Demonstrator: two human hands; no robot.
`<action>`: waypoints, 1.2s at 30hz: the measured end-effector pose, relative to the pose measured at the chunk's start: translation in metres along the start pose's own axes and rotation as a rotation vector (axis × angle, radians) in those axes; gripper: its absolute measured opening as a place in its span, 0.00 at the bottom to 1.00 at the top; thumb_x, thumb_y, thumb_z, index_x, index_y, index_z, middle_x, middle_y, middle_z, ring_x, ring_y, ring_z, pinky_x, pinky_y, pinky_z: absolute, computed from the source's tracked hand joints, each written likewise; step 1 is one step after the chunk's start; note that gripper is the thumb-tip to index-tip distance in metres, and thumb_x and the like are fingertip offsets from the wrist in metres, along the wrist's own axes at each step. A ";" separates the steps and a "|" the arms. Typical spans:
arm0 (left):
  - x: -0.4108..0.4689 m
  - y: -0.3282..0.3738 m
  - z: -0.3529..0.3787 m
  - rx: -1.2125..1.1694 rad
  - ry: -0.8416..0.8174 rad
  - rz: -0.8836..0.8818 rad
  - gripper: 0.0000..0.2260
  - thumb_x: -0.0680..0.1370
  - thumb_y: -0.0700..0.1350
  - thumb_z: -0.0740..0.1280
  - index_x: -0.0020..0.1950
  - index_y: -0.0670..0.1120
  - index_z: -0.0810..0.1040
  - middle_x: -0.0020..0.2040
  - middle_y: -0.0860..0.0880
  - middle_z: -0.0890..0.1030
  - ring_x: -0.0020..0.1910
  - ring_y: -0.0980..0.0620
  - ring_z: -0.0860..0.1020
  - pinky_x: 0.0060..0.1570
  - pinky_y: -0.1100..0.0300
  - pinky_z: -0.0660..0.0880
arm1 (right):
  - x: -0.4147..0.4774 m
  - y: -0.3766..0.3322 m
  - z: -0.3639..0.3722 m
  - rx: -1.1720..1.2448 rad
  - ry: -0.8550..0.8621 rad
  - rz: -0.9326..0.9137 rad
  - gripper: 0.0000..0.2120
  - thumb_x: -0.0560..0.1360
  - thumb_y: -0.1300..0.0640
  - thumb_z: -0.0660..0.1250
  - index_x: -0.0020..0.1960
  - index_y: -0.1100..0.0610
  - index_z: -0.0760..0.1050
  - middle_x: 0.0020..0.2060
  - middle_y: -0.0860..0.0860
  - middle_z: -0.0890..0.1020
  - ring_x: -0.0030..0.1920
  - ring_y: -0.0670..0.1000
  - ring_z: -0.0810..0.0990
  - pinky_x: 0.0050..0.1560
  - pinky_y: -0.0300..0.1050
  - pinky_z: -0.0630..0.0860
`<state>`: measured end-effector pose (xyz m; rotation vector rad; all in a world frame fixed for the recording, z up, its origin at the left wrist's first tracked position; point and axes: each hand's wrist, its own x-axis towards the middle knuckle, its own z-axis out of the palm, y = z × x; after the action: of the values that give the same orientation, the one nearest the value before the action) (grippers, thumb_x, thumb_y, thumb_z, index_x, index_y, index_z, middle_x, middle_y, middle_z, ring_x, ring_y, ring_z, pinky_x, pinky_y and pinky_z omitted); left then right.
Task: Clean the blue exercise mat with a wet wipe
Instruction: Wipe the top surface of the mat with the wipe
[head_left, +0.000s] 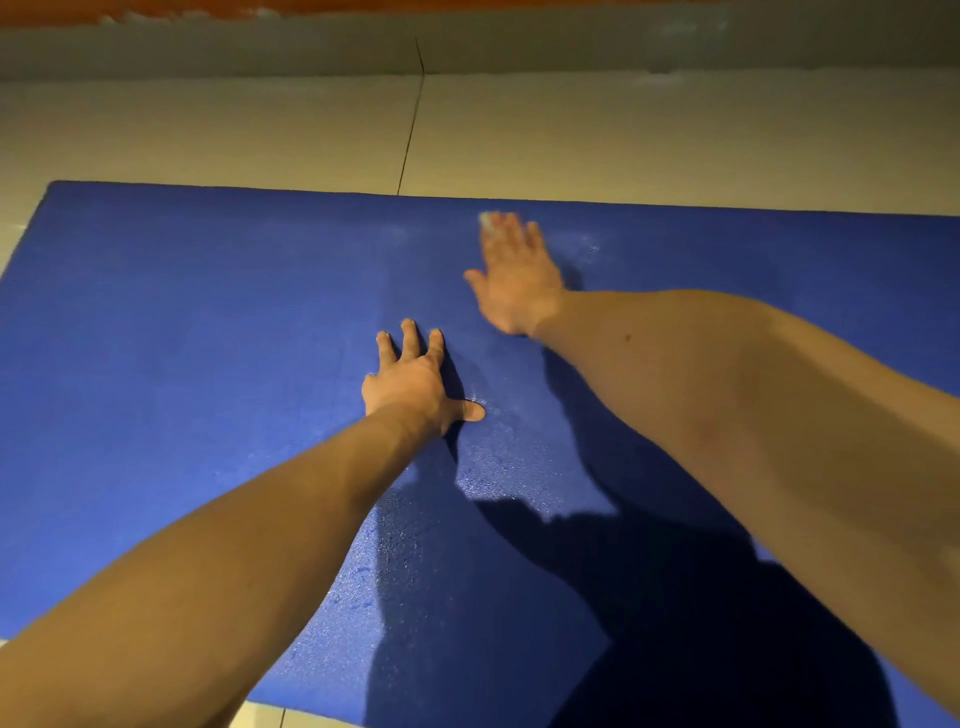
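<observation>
Floor (208, 130): large pale cream tiles, smooth, slightly glossy. Grout line (410, 135): one thin dark joint running away toward the wall. Skirting (208, 52): grey band along the wall base, scuffed with white marks. Wall (467, 6): orange-brown strip above. Light: warm, dim, yellowish.

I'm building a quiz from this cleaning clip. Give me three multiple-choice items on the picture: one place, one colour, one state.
1. Where is the wipe? A. under the right hand's fingertips, near the mat's far edge; B. at its near edge; C. on the floor.
2. What colour is the mat? A. green; B. blue; C. red.
3. How does the left hand lie? A. in a fist; B. raised off the mat; C. flat on the mat, fingers spread.
Answers: 1 A, white shows at those fingertips; 2 B, plainly blue; 3 C, palm down, fingers splayed.
</observation>
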<state>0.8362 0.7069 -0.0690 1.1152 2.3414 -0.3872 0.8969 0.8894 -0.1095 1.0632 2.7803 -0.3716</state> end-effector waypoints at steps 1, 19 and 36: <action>-0.001 0.000 0.000 0.005 -0.001 0.000 0.56 0.66 0.74 0.70 0.82 0.55 0.43 0.82 0.53 0.39 0.80 0.42 0.40 0.63 0.40 0.70 | 0.003 0.014 -0.004 0.002 0.016 0.123 0.35 0.85 0.41 0.45 0.82 0.60 0.39 0.82 0.55 0.41 0.81 0.56 0.38 0.80 0.55 0.37; 0.003 0.003 -0.002 0.024 -0.046 -0.004 0.56 0.67 0.72 0.71 0.82 0.54 0.40 0.81 0.51 0.36 0.80 0.40 0.38 0.67 0.36 0.69 | 0.033 -0.012 -0.015 0.028 -0.063 0.115 0.36 0.84 0.38 0.43 0.82 0.59 0.38 0.82 0.54 0.39 0.81 0.55 0.36 0.79 0.54 0.34; 0.003 0.004 -0.003 0.015 -0.046 -0.002 0.56 0.67 0.72 0.71 0.82 0.54 0.40 0.81 0.52 0.36 0.80 0.40 0.38 0.68 0.37 0.68 | -0.007 0.012 -0.004 0.059 -0.031 0.098 0.37 0.84 0.38 0.45 0.82 0.60 0.38 0.82 0.53 0.40 0.81 0.54 0.37 0.80 0.54 0.37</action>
<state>0.8369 0.7119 -0.0684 1.0989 2.3038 -0.4269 0.9105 0.8946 -0.1063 1.1907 2.6932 -0.4570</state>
